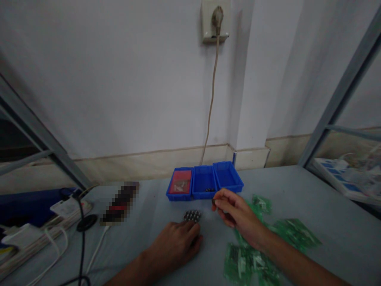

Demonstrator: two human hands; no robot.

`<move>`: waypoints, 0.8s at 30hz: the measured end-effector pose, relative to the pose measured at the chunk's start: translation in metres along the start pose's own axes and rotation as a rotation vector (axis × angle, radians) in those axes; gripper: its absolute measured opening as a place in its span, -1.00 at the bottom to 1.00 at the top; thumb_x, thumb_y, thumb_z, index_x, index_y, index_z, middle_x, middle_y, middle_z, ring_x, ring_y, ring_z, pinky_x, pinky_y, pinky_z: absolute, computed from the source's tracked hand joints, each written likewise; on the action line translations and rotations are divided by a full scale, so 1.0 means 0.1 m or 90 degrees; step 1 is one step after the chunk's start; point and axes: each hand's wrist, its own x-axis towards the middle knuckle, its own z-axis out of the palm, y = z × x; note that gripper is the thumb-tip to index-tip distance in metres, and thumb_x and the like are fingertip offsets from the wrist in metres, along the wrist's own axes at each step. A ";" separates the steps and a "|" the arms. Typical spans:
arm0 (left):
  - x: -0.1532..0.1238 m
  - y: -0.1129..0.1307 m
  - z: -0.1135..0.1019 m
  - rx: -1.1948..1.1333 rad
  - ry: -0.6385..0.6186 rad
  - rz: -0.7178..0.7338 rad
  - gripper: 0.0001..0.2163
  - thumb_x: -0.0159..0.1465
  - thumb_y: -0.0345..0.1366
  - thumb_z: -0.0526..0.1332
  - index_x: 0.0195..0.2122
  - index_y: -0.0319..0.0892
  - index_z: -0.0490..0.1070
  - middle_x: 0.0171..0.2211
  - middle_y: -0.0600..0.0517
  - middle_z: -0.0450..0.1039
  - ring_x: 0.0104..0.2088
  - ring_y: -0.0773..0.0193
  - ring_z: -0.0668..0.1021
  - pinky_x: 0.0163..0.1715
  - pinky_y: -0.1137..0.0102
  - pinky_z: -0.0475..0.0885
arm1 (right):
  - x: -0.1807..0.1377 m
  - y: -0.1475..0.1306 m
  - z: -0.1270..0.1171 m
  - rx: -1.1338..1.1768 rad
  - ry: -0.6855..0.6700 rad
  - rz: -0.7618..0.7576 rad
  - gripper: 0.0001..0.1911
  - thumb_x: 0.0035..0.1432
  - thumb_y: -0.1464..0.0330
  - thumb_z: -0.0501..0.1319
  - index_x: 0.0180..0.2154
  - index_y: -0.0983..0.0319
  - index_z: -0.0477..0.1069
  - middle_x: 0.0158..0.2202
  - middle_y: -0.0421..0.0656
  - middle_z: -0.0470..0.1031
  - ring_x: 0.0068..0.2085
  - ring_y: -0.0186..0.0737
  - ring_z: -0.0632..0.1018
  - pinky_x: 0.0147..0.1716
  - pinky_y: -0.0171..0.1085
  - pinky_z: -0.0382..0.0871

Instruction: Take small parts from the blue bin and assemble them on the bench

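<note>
My left hand (pixel 175 243) rests on the grey table (pixel 312 206), fingers curled down against a small cluster of dark metal parts (pixel 192 215). My right hand (pixel 235 212) hovers just right of that cluster, thumb and fingers pinched on one tiny dark part (pixel 214 201). Behind both hands stand three blue bins in a row: the left bin (pixel 179 186) holds a red packet, the middle bin (pixel 204 186) has a few dark parts, the right bin (pixel 228 176) looks bare.
Several green plastic bags (pixel 253 262) lie under and around my right forearm. At the left are white cables (pixel 50 238), a black round base (pixel 86 222) and a blurred dark object (pixel 120 202). A cord (pixel 211 99) hangs from a wall socket. Metal frame posts stand on both sides.
</note>
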 end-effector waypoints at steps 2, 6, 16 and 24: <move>0.00 -0.01 0.00 0.001 -0.010 0.003 -0.93 0.44 -0.34 0.14 -0.23 -0.14 0.31 -0.31 0.05 0.51 -0.42 0.27 0.57 -0.44 0.44 0.43 | 0.01 0.03 0.00 0.045 0.025 0.036 -0.64 0.20 0.07 0.36 -0.31 0.24 0.42 -0.45 -0.24 0.44 -0.58 -0.46 0.25 -0.66 -0.42 -0.08; -0.01 -0.03 0.01 -0.004 -0.028 0.009 -0.96 0.41 -0.38 0.15 -0.22 -0.12 0.31 -0.28 0.06 0.51 -0.40 0.27 0.58 -0.45 0.44 0.41 | 0.03 0.08 -0.02 0.139 0.009 0.094 -0.52 0.15 -0.01 0.39 -0.46 0.24 0.34 -0.63 -0.37 0.18 -0.65 -0.51 0.07 -0.67 -0.40 -0.16; 0.00 -0.02 0.01 -0.026 -0.012 0.001 -0.92 0.36 -0.45 0.12 -0.24 -0.12 0.27 -0.34 0.07 0.49 -0.44 0.27 0.56 -0.47 0.42 0.36 | 0.03 0.05 -0.01 0.037 0.069 0.014 -0.68 0.15 0.12 0.40 -0.24 0.20 0.45 -0.34 -0.21 0.47 -0.50 -0.39 0.31 -0.66 -0.43 0.03; -0.01 -0.03 0.02 -0.051 0.004 0.003 -0.90 0.32 -0.46 0.13 -0.23 -0.13 0.24 -0.35 0.07 0.48 -0.45 0.28 0.55 -0.49 0.44 0.35 | 0.02 0.06 -0.03 -0.292 0.123 -0.169 -0.83 0.20 0.23 0.35 -0.22 0.18 0.53 -0.36 -0.20 0.41 -0.38 -0.26 0.42 -0.50 -0.35 0.24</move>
